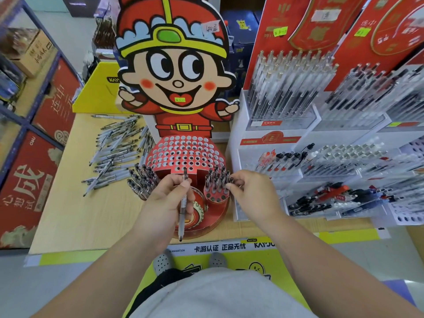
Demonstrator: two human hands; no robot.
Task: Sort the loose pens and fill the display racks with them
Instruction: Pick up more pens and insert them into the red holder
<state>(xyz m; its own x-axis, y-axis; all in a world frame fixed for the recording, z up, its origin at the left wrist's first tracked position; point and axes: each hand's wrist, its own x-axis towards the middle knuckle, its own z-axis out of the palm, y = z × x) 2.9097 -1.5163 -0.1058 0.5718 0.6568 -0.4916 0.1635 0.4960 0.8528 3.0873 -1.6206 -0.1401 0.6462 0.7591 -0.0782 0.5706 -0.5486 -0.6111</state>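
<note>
Red printed boxes (pixel 34 180) fill the blue shelving (pixel 28 125) at left — a brown carton (pixel 34 51) sits higher up. A yellow box (pixel 98 88) stands at the back of the tabletop (pixel 91 221); grey perforated shoes (pixel 163 262) show on the floor below.

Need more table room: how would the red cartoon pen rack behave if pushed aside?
The red cartoon pen rack looks like cardboard, so probably light and easily slid. Its tall figure cutout may make it tip. Standing pens could wobble.

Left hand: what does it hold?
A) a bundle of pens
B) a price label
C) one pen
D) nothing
C: the left hand grips a single pen, held lengthwise in front of the red rack.
</note>
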